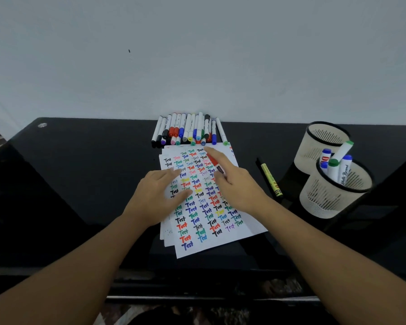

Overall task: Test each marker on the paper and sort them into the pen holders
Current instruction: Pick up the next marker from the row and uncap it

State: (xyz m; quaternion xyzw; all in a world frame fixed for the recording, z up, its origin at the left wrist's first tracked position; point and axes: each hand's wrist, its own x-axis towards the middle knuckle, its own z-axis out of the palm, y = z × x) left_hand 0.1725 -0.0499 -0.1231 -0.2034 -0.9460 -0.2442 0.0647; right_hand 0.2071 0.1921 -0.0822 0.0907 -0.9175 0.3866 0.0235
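A stack of white paper [220, 233] covered in coloured "Test" words lies mid-table. My left hand [155, 195] rests flat on its left side, fingers spread. My right hand [237, 184] is on the paper's right side and holds a red marker [215, 163] under the fingers, with the index finger stretched toward the pile. A pile of several markers [188, 130] lies at the wall behind the paper. Two cream mesh pen holders stand at the right: the far one [314, 148] looks empty, the near one [324, 198] holds several capped markers [338, 163].
A yellow marker [271, 180] lies on the black table [80, 174] between the paper and the holders. A pale wall rises right behind the table. The table's front edge runs below my forearms.
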